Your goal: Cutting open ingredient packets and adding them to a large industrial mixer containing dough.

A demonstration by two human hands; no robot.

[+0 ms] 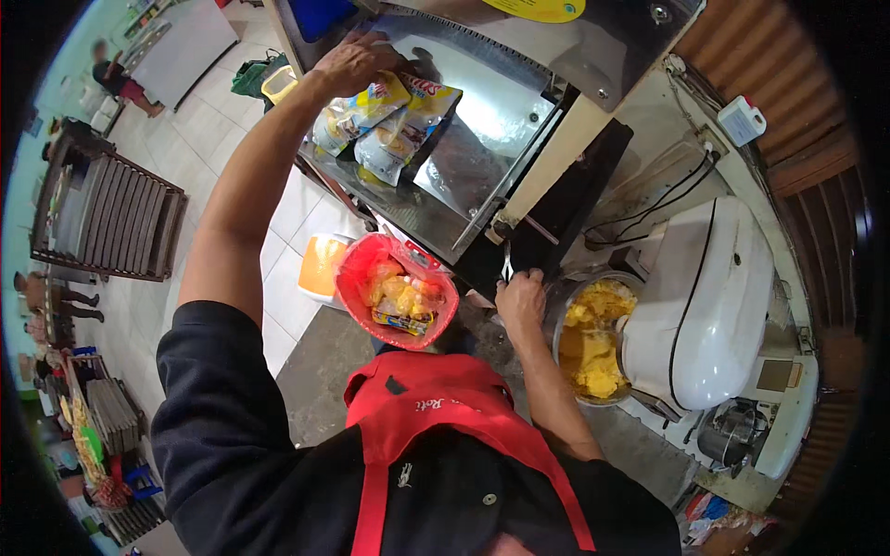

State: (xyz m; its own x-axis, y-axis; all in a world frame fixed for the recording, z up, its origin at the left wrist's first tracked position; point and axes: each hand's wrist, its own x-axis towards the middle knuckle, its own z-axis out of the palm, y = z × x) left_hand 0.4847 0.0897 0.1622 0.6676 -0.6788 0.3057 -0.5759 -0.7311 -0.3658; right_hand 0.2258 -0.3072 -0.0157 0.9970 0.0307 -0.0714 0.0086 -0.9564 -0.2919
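My left hand [362, 65] reaches to the top of the metal machine tray [482, 130], fingers curled at the top edge of the shiny printed pouches [399, 134]; what they grip there is hidden. My right hand [521, 299] holds a pair of scissors [507, 261] below the tray's front corner, just left of the mixer bowl. Below the tray, a red bucket [440, 306] holds a plastic liner and crumpled yellow wrappers.
At right stand a white mixer [705, 306] and its bowl of yellow mixture [593, 352]. An orange-and-white container [323, 259] sits beside the bucket. Racks [107, 222] stand at left, with other people [120, 79] farther off. A white jug [742, 120] is at upper right.
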